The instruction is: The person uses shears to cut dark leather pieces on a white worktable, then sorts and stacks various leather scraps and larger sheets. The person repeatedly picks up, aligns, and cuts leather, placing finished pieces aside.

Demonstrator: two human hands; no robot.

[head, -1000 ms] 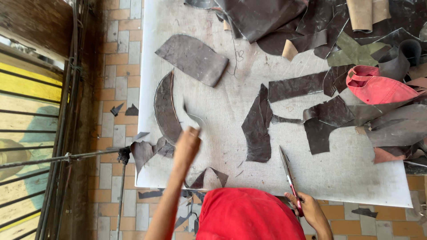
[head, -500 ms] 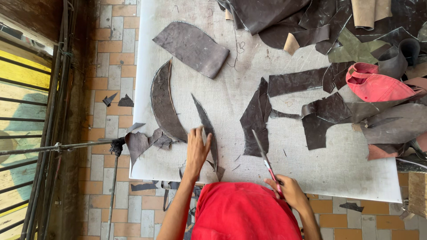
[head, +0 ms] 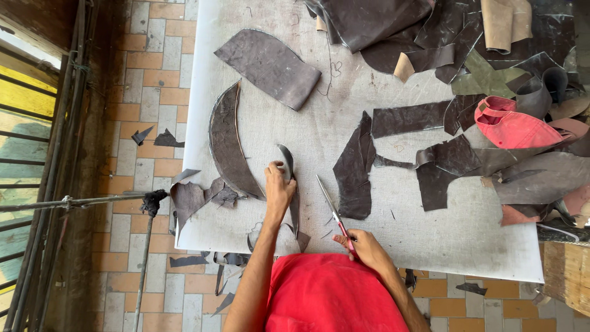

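My left hand (head: 278, 190) grips a narrow curved strip of dark leather (head: 287, 161) that rises from the white work table (head: 393, 246) and trails down past my wrist. My right hand (head: 364, 246) holds red-handled scissors (head: 332, 209) near the table's front edge, blades pointing up and to the left, just right of the strip. A long crescent-shaped leather piece (head: 226, 144) lies flat to the left of my left hand. A dark irregular leather piece (head: 355, 169) lies right of the scissor tips.
A rounded grey leather panel (head: 269, 66) lies at the upper left. Several dark leather offcuts and a pink-red cap (head: 510, 126) crowd the right side. Scraps hang off the table's left edge (head: 190, 197) and lie on the tiled floor (head: 153, 136). A metal railing (head: 67, 201) runs left.
My left hand moved up the table and took hold of the narrow strip, lifting its upper end. The scissors in my right hand swung left toward the strip.
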